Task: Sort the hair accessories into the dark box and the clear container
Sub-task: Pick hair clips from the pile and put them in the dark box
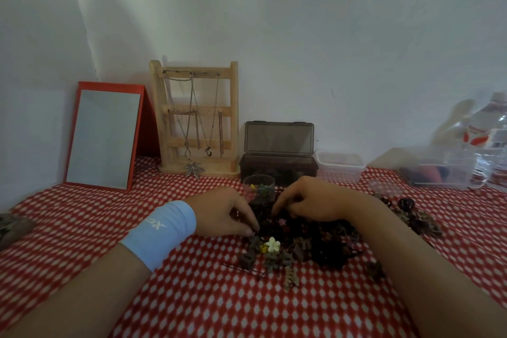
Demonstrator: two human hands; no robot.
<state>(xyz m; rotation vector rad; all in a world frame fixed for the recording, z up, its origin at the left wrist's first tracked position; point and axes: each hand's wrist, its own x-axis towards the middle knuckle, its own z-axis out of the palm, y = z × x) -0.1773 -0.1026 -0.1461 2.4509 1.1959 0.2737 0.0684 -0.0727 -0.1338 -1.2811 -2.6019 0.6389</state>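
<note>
Red-dotted cloth (192,296), white wall behind. Accessory pile (307,241) sits mid-table, just before the open dark box (278,170) and clear container (259,182). Left hand (225,214) and right hand (310,203) have fingers curled into the pile; whether they hold anything I cannot tell. Risk: tangled pieces drag along and get missorted.

Your right hand (315,202) buries its fingertips in the accessory pile (323,244), hiding any grip; behind that hand, the dark box (277,166) interior blurs.

One dark box (278,170), one mirror (105,140), one rack (194,118).
</note>
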